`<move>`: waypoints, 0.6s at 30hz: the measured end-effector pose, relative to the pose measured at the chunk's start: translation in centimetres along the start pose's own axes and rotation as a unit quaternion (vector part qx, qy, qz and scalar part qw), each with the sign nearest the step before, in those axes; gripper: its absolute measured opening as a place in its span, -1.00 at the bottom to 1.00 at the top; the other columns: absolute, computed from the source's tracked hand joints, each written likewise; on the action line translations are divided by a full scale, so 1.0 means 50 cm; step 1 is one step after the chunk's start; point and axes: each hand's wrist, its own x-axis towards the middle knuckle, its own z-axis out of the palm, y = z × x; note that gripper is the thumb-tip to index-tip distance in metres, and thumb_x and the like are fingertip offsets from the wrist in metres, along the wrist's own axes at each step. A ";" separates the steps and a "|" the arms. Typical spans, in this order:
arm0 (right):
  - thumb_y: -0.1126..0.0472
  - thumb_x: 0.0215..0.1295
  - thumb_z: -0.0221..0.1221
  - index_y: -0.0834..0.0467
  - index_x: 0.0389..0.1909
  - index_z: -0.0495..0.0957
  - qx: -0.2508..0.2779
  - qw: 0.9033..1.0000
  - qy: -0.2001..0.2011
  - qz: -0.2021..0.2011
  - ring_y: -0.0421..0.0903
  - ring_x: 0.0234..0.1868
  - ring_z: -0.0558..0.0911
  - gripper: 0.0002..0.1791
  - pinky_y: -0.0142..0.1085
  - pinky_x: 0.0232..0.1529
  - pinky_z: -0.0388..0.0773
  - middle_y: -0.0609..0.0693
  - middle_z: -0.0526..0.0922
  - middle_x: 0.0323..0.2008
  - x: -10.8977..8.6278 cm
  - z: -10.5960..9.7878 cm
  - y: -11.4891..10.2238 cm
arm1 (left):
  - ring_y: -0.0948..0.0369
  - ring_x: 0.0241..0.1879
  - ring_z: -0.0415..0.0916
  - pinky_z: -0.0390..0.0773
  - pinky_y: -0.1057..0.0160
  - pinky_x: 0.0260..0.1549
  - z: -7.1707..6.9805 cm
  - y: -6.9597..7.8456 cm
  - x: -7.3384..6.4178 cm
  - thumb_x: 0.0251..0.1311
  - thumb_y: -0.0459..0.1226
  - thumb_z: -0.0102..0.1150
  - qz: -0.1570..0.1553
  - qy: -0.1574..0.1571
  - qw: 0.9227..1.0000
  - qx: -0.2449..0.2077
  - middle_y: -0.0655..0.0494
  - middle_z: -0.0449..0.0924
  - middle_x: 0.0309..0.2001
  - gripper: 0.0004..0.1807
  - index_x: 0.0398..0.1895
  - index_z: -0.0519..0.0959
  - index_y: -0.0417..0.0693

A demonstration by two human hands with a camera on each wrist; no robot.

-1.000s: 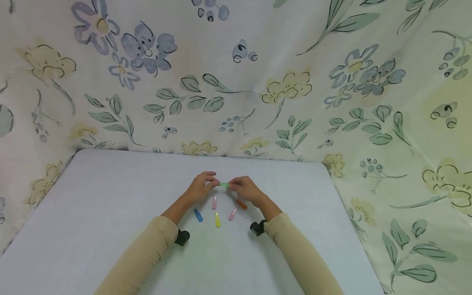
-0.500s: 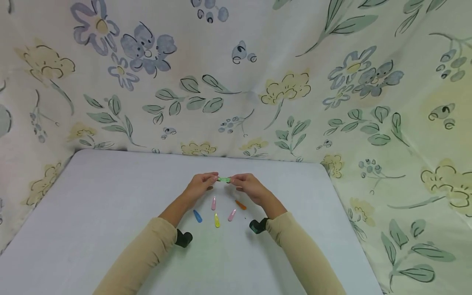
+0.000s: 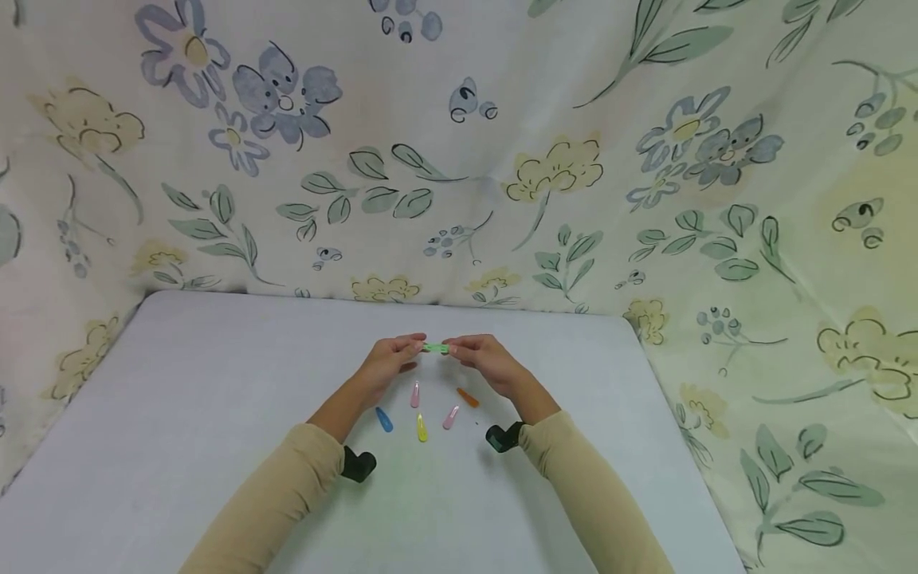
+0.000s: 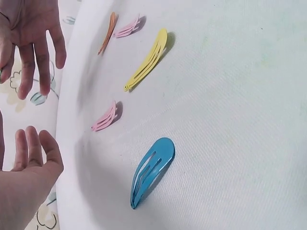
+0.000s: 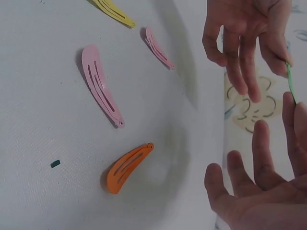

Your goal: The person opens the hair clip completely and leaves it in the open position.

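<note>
Floral cloth [image 3: 430,80] behind, white tabletop [image 3: 251,383] in front. Left hand [image 3: 387,363] pinches one end of the green hair clip [image 3: 435,348], right hand [image 3: 488,363] pinches the other, thumb and fingertips only; spare fingers extended, clear of it. Clip is above the tabletop, crosswise between both hands; too edge-on to tell if snapped. Likely light, thin, springy and fairly stiff, a bit slippery if glossy, could bend if forced. Ends look like the best hold, middle free. Blue clip [image 3: 384,419], yellow clip [image 3: 421,428], pink clip [image 3: 415,395], second pink clip [image 3: 450,417] and orange clip [image 3: 468,397] lie apart on the tabletop. Small dark green scrap [image 5: 55,164] near the orange one.
</note>
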 end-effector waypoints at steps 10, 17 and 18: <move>0.23 0.45 0.16 0.30 -0.04 0.68 -0.001 1.000 0.011 -0.003 0.08 0.24 0.52 -0.75 -0.04 0.35 0.31 0.04 0.60 0.19 -0.001 0.002 -0.003 | 0.04 0.34 0.33 0.39 0.04 0.27 0.007 0.001 -0.003 0.47 -0.23 0.06 -0.001 0.008 1.000 -0.004 -0.01 0.34 0.42 -0.59 0.22 0.50 -0.33; 0.26 0.44 0.15 0.36 -0.04 0.66 -0.013 1.000 0.019 -0.011 -0.02 0.15 0.57 -0.74 -0.06 0.32 0.36 0.04 0.60 0.17 0.001 0.003 -0.005 | 0.04 0.32 0.34 0.41 0.04 0.26 0.012 0.003 -0.003 0.47 -0.25 0.06 0.003 0.018 1.000 -0.009 -0.03 0.35 0.40 -0.65 0.11 0.57 -0.35; 0.25 0.44 0.15 0.36 -0.04 0.66 -0.017 1.000 0.021 -0.012 -0.03 0.14 0.57 -0.74 -0.05 0.31 0.36 0.04 0.60 0.17 0.001 0.004 -0.006 | 0.04 0.31 0.35 0.41 0.04 0.25 0.012 0.002 -0.003 0.47 -0.25 0.06 0.004 0.021 1.000 -0.008 -0.03 0.35 0.40 -0.66 0.09 0.57 -0.36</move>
